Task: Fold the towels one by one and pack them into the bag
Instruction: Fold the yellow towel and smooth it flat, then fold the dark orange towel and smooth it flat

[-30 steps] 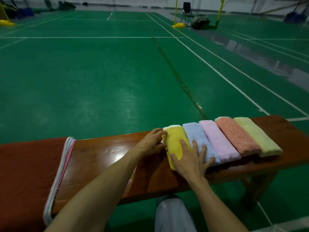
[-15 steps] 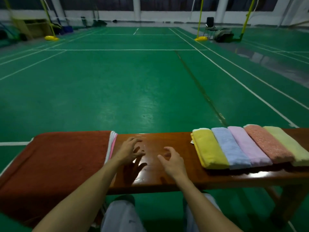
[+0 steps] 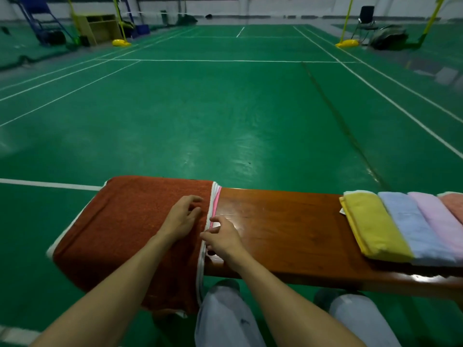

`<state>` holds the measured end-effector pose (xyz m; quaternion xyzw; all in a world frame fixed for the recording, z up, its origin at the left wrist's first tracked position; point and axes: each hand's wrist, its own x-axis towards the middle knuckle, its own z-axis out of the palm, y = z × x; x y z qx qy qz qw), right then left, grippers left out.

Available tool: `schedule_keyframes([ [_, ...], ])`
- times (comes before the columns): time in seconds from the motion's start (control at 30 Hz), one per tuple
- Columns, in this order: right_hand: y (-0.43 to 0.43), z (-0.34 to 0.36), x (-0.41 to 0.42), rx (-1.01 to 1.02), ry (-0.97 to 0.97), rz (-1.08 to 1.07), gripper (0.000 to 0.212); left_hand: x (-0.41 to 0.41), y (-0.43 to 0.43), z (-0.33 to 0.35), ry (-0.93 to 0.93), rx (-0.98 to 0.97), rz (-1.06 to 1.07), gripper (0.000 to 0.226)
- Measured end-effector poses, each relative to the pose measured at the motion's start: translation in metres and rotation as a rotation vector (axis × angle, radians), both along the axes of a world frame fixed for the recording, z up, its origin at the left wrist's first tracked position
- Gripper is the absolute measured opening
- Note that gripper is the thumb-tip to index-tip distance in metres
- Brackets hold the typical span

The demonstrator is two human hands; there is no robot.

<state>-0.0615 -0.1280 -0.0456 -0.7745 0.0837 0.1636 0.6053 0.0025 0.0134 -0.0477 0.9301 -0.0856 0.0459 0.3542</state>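
A stack of unfolded towels hangs over the left end of the wooden bench [image 3: 275, 229], with a rust-brown towel [image 3: 120, 229] on top and white and pink towel edges [image 3: 215, 199] showing at its right side. My left hand [image 3: 183, 217] rests on the brown towel near that edge, fingers loosely curled. My right hand [image 3: 223, 239] has thumb and fingertips at the white and pink edges; a firm pinch cannot be made out. Folded towels lie side by side at the right: yellow [image 3: 373, 226], blue [image 3: 411, 226], lilac [image 3: 441, 221] and salmon [image 3: 454, 205].
The bench stands on a green court floor with white lines. My knees [image 3: 225, 319] are under its front edge. Far back are yellow net posts [image 3: 347, 42], a chair [image 3: 367, 17], a dark bag [image 3: 388, 38] on the floor and a wooden cabinet [image 3: 100, 27].
Both hands left the folded yellow towel, crossed the bare bench to the left and now sit at the right edge of the unfolded stack. The view turned left with them.
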Motion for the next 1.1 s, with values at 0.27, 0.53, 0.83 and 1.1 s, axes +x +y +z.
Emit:
schedule_keyframes([
  [0.27,0.003,-0.006,0.006,-0.039,-0.036,-0.044,0.058,0.002,0.003,-0.009,0.014,-0.033,0.009,0.027],
  [0.53,0.009,-0.002,0.008,-0.007,-0.061,-0.090,0.058,-0.001,0.003,-0.002,0.024,-0.047,-0.010,0.026],
  [0.83,0.011,0.001,0.006,0.155,-0.053,-0.064,0.057,-0.006,0.004,0.006,0.034,-0.048,-0.016,0.025],
  [1.1,0.011,-0.001,0.013,0.276,0.119,-0.085,0.052,-0.006,-0.001,0.013,0.013,-0.035,-0.023,0.024],
])
